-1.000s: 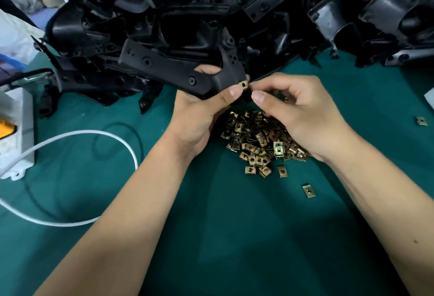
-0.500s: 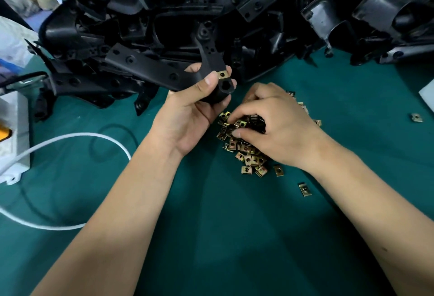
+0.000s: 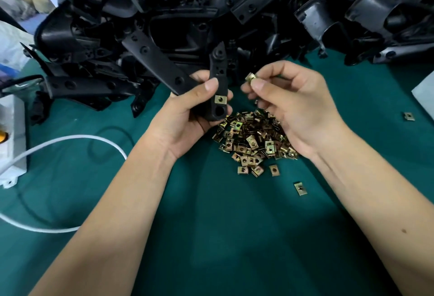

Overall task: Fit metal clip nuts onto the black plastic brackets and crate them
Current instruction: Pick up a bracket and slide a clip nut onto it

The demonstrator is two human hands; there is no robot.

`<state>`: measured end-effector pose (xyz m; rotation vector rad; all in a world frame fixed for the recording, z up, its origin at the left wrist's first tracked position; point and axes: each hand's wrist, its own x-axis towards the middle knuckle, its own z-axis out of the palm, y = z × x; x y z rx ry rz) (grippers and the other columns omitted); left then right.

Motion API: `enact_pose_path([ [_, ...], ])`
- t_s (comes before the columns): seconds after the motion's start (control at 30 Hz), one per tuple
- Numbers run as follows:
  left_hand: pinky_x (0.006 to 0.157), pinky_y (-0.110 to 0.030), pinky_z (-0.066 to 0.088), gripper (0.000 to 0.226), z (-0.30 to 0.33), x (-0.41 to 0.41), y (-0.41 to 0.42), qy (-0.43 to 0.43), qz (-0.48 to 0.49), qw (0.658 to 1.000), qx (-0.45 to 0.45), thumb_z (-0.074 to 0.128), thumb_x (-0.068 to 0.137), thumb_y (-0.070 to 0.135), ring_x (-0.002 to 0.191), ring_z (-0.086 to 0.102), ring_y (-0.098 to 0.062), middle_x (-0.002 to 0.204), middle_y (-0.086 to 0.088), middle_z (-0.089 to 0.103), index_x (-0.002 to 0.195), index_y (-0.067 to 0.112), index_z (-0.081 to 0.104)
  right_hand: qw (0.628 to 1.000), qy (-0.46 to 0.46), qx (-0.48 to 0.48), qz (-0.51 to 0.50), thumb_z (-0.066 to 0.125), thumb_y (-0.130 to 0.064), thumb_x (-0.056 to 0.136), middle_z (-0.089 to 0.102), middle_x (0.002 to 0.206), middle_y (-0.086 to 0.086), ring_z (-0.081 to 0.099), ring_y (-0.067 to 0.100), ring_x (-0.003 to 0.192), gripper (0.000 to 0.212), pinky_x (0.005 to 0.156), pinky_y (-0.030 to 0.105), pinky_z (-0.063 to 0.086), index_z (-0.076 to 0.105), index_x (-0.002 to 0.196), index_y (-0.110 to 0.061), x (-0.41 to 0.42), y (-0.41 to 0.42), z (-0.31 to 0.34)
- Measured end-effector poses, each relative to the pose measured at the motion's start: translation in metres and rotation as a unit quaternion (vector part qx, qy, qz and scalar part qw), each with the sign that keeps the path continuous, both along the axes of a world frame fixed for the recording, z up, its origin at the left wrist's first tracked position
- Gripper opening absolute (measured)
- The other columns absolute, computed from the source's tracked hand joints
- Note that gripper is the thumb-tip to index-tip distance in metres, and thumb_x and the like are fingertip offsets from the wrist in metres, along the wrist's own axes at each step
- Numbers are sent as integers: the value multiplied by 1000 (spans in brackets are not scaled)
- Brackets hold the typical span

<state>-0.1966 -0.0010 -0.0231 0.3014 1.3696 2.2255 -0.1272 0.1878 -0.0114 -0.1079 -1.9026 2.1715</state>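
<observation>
Above the green bench (image 3: 211, 237), left hand (image 3: 185, 117) grips a black angled plastic bracket (image 3: 164, 68) bearing one fitted brass clip nut (image 3: 220, 99); right hand (image 3: 298, 108) pinches a loose brass clip nut (image 3: 250, 77) just beside it, over the nut pile (image 3: 253, 138).

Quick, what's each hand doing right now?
Left hand: grips a black plastic bracket with one clip nut fitted.
Right hand: pinches a loose clip nut.

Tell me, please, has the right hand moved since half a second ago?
Yes. The right hand has lifted off the pile of clip nuts and risen toward the bracket, now pinching one clip nut.
</observation>
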Motion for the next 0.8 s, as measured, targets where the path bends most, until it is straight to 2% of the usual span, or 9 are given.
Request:
enact_pose_path([
  [0.07,61,-26,58,15,0,1,1,18,-15,1000,1,68,88,16,70,71,-17,80,-5,73,84,27,78,999,-2,-43,13,70,1,92,79,90,8,71,15,86,13,76,26,52,72,97,-11,0,2,0],
  [0.17,63,-27,59,19,1,4,3,43,-32,999,-6,66,89,12,76,72,-14,80,-2,73,84,26,79,999,6,-31,12,72,0,90,79,91,8,72,14,89,15,79,28,51,77,100,-10,-1,-1,-1],
  [0.3,62,-30,59,9,-1,5,3,37,-27,999,-6,67,87,9,78,74,-17,82,-3,74,93,15,66,999,-1,-44,5,73,-1,89,79,93,7,73,14,89,15,78,29,51,80,97,-12,-1,-3,-3],
  [0.43,63,-30,59,15,0,5,3,49,-42,998,-20,66,88,10,80,74,-18,83,-5,76,101,11,59,1000,-2,-22,7,78,-7,86,79,96,12,70,19,89,13,82,34,52,83,92,-17,-2,-4,-4],
  [0.6,63,-32,59,20,0,6,3,47,-39,998,-25,68,86,10,82,75,-19,88,-7,76,103,10,57,1000,2,-4,14,80,-12,81,78,87,8,67,15,81,12,79,29,53,84,87,-22,-3,-2,-5],
  [0.7,63,-34,59,33,0,5,4,40,-40,998,-30,69,85,8,81,74,-22,89,-9,75,114,5,53,1000,8,-8,26,80,-9,80,78,90,12,70,20,84,12,86,35,56,83,88,-19,-2,-1,-4],
  [0.8,67,-39,61,43,2,4,5,51,-52,996,-59,71,84,10,78,73,-24,88,-10,74,122,5,52,999,6,-26,34,78,-8,77,75,90,16,69,28,87,22,95,50,57,79,98,-15,-1,1,-1],
])
